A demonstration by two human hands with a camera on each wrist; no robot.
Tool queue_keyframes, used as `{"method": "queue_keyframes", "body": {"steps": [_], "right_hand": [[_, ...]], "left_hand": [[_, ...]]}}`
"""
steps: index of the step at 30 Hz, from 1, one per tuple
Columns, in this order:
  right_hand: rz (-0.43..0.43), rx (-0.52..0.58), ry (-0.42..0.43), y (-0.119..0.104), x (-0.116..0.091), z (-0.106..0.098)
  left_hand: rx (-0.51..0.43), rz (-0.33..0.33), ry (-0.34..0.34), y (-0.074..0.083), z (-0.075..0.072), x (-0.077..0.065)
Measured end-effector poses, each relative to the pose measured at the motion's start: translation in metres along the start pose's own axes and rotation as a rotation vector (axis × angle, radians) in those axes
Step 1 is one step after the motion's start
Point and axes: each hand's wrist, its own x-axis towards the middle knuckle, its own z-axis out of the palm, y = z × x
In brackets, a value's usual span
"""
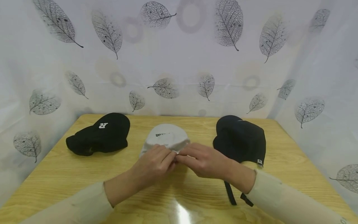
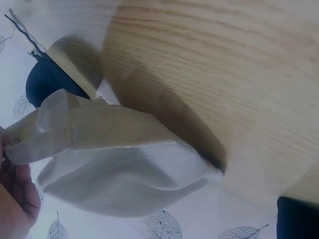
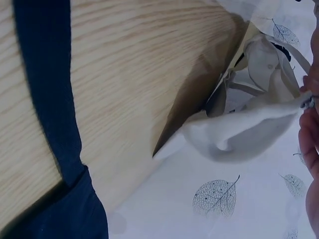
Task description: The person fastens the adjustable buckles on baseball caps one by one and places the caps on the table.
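A white cap (image 1: 170, 133) with dark lettering sits in the middle of the table, between my two hands. My left hand (image 1: 153, 165) pinches the cap's near edge with its fingertips. Right beside it, my right hand (image 1: 205, 160) pinches the same edge, and the fingertips of both hands meet there. The left wrist view shows the cap's pale inner band (image 2: 114, 124) and the fingers (image 2: 25, 191) at its edge. In the right wrist view, a small grey piece (image 3: 308, 101) shows at the right fingers; its kind is unclear.
A black cap (image 1: 112, 133) with a white R lies at the left of the wooden table (image 1: 156, 205). At the right is another black cap (image 1: 243, 137), its loose straps (image 1: 230, 193) running under my right forearm. A leaf-print cloth (image 1: 179, 62) surrounds the table.
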Motion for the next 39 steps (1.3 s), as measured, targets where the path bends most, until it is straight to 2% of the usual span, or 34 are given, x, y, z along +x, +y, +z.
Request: {"method": "queue_keyframes", "body": {"steps": [5, 9, 13, 19, 26, 29, 31, 34, 36, 39], "right_hand": [[-0.01, -0.019, 0.032, -0.003, 0.0, 0.003], [-0.009, 0.001, 0.026, -0.004, 0.0, 0.005], [0.059, 0.079, 0.03, -0.004, -0.002, 0.004], [0.22, 0.208, 0.154, -0.009, -0.002, 0.008], [0.335, 0.195, 0.218, -0.012, 0.003, 0.007], [0.389, 0.201, 0.24, -0.012, 0.004, 0.006], [0.4, 0.199, 0.236, -0.012, 0.004, 0.006], [0.381, 0.116, 0.178, -0.011, 0.004, 0.006], [0.366, 0.034, 0.108, -0.011, 0.003, 0.005], [0.381, -0.058, -0.02, -0.011, 0.001, 0.005]], "left_hand": [[-0.054, -0.039, 0.042, 0.0, 0.002, 0.0], [-0.089, -0.076, 0.058, 0.002, 0.003, 0.0], [-0.098, -0.115, 0.081, 0.004, 0.004, 0.002], [-0.03, -0.131, 0.103, 0.006, 0.006, 0.006], [0.09, -0.192, 0.167, 0.006, 0.008, 0.01], [0.152, -0.166, 0.21, 0.005, 0.008, 0.012], [0.183, -0.12, 0.236, 0.003, 0.008, 0.012], [0.208, -0.026, 0.237, 0.001, 0.007, 0.013], [0.213, 0.023, 0.197, 0.001, 0.007, 0.012], [0.198, 0.055, 0.1, 0.001, 0.006, 0.011]]}}
